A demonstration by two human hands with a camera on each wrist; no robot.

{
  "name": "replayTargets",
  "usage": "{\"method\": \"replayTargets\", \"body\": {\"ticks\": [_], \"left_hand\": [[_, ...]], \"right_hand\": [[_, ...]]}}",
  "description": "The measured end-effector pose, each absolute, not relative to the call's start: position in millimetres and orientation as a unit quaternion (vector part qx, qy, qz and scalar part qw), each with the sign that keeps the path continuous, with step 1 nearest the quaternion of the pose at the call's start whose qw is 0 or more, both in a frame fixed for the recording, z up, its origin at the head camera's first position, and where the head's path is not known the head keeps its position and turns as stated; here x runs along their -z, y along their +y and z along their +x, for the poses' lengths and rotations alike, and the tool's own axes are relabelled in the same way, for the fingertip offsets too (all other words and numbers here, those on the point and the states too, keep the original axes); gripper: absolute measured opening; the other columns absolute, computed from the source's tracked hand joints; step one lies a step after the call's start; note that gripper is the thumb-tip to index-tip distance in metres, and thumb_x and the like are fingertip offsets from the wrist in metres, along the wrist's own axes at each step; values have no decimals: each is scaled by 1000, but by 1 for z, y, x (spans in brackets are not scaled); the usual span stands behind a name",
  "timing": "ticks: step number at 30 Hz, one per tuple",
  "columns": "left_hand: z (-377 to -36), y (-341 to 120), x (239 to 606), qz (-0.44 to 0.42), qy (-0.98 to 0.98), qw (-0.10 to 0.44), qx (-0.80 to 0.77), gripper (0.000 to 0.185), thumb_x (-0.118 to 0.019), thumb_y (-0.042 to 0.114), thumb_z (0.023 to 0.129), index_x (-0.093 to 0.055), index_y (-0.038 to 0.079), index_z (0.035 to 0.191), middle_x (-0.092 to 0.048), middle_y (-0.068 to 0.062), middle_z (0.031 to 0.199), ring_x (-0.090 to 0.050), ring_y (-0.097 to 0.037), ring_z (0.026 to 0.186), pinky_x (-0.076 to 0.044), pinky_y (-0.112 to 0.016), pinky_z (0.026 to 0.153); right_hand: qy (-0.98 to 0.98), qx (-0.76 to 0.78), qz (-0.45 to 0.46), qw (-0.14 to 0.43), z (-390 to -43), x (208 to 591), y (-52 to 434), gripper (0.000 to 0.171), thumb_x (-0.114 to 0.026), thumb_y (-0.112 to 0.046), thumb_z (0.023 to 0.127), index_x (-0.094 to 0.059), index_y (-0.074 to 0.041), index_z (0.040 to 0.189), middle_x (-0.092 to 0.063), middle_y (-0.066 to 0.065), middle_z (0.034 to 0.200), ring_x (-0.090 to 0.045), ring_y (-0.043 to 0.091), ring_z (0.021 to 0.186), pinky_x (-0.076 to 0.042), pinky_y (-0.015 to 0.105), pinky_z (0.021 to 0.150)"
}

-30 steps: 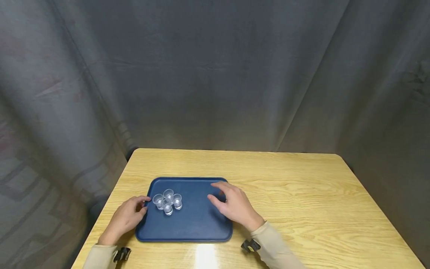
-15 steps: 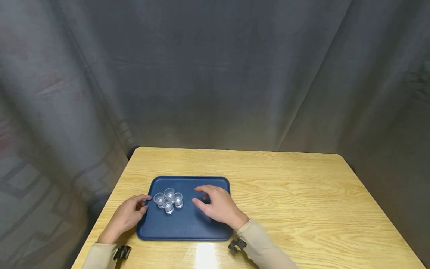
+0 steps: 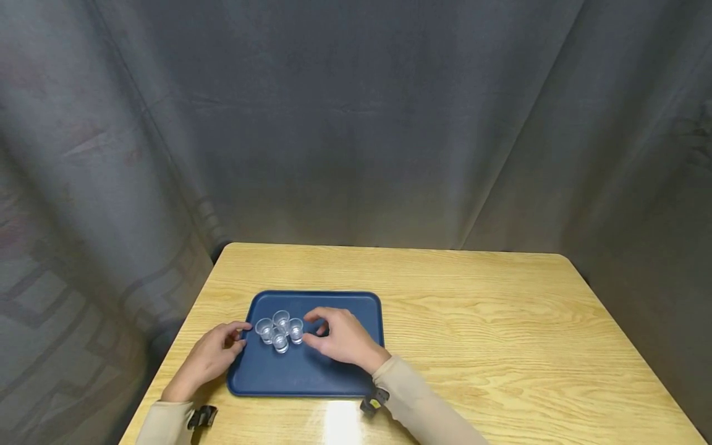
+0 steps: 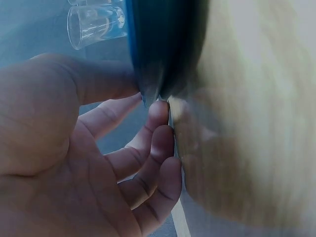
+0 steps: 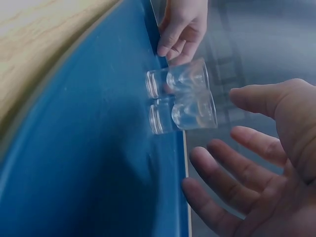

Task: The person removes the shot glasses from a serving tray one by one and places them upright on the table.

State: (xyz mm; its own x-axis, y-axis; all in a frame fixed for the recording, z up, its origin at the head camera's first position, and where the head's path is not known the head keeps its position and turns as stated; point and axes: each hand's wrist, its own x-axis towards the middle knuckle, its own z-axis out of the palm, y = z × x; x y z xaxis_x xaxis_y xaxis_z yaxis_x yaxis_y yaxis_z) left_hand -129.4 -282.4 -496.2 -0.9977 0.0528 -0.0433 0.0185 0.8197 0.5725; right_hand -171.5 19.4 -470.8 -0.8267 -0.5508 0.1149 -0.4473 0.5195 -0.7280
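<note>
Several small clear shot glasses (image 3: 280, 340) stand upright in a tight cluster on the left half of a blue tray (image 3: 300, 377). My left hand (image 3: 210, 355) holds the tray's left rim; in the left wrist view its thumb (image 4: 111, 81) lies at the rim, with curled fingers beside it. My right hand (image 3: 343, 337) hovers over the tray, thumb and fingers spread, just right of the rightmost shot glass (image 3: 296, 332). In the right wrist view a gap shows between the right fingers and the nearest shot glass (image 5: 185, 114); nothing is in that hand.
The tray lies on the left part of a wood-grain table (image 3: 473, 334), whose surface extends far to the right. A grey curtain (image 3: 345, 123) hangs behind and around the table. Each wrist wears a dark strapped device, such as the left wrist camera (image 3: 202, 417).
My right hand has moved left across the tray, from its right edge to beside the rightmost shot glass. The left hand stays at the left rim; the glasses have not moved on the tray.
</note>
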Motion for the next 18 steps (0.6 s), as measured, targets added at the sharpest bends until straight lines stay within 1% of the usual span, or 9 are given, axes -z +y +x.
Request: {"method": "replayTargets", "body": {"ticks": [4, 13, 18], "left_hand": [[-130, -283, 496, 18, 953, 31, -299, 30, -70, 10, 99, -73, 7, 129, -61, -3, 95, -54, -16, 84, -43, -34, 74], [-130, -282, 497, 13, 952, 33, -305, 31, -70, 11, 99, -72, 7, 129, -61, -3, 96, -54, -16, 84, -43, -32, 73], [-129, -282, 496, 9, 951, 34, -307, 32, -70, 11, 99, -72, 7, 130, -62, -3, 98, -56, -16, 85, -44, -34, 75]], "right_hand": [[873, 393, -281, 60, -173, 472, 10, 38, -80, -34, 95, -75, -14, 128, -77, -1, 124, -74, 12, 94, -53, 22, 80], [886, 367, -280, 47, -178, 476, -3, 38, -82, -39, 92, -76, -19, 123, -77, -6, 104, -70, 7, 86, -49, 20, 73], [890, 359, -278, 35, -179, 477, -6, 38, -83, -39, 91, -76, -19, 123, -77, -7, 99, -67, 3, 82, -48, 20, 71]]}}
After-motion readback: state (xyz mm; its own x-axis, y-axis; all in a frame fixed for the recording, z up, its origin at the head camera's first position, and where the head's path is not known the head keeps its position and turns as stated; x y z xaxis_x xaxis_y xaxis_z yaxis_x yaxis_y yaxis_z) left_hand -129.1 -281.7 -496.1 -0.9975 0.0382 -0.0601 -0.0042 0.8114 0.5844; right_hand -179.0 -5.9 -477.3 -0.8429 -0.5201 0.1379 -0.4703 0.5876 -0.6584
